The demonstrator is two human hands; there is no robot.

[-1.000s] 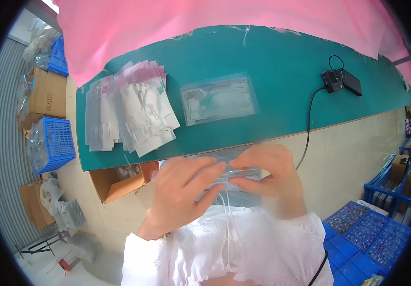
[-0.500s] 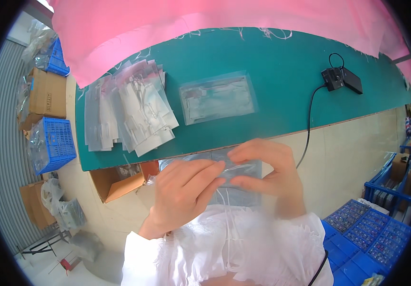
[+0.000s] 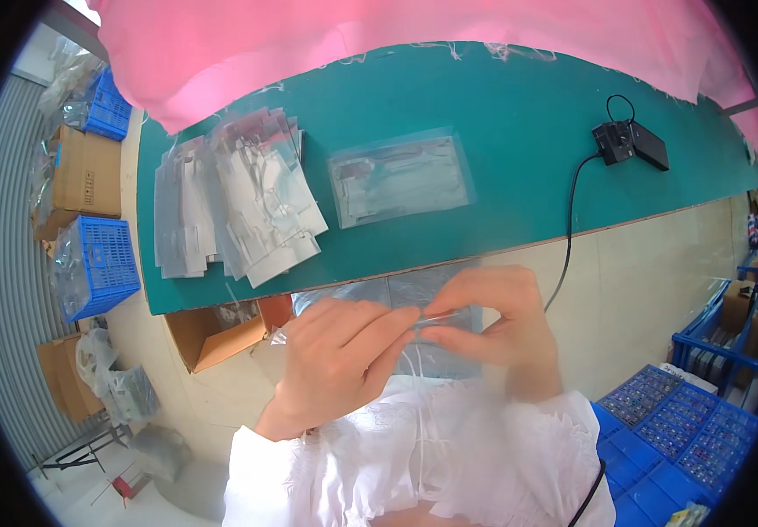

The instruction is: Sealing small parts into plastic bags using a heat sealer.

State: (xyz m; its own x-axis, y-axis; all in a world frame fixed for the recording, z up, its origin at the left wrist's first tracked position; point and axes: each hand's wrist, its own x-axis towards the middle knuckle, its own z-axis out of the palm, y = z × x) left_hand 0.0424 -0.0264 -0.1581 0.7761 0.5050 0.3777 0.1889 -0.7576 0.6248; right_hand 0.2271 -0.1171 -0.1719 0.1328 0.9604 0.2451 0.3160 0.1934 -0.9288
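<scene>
My left hand (image 3: 335, 356) is closed, its fingertips pinching a thin clear plastic piece (image 3: 442, 317) in front of the table's near edge. A glossy bit of clear film also pokes out past the left hand's outer side. My right hand (image 3: 506, 321) meets it from the right, thumb and forefinger closing on the same piece, with the fingertips of both hands almost touching. What kind of plastic item it is cannot be made out. On the green table (image 3: 519, 167), beyond the hands, lie a flat stack of clear sleeves (image 3: 405, 180) and a fanned pile of filled clear sleeves (image 3: 260, 206).
A black device with a cable (image 3: 614, 143) sits at the table's right. Pink cloth (image 3: 396, 22) hangs over the far edge. An open cardboard box (image 3: 234, 347) stands below the near edge. Blue crates (image 3: 106, 268) are at left, blue trays of small parts (image 3: 660, 413) at lower right.
My right thumb and forefinger have moved left and drawn together on the clear plastic at the left fingertips. The left hand has barely moved.
</scene>
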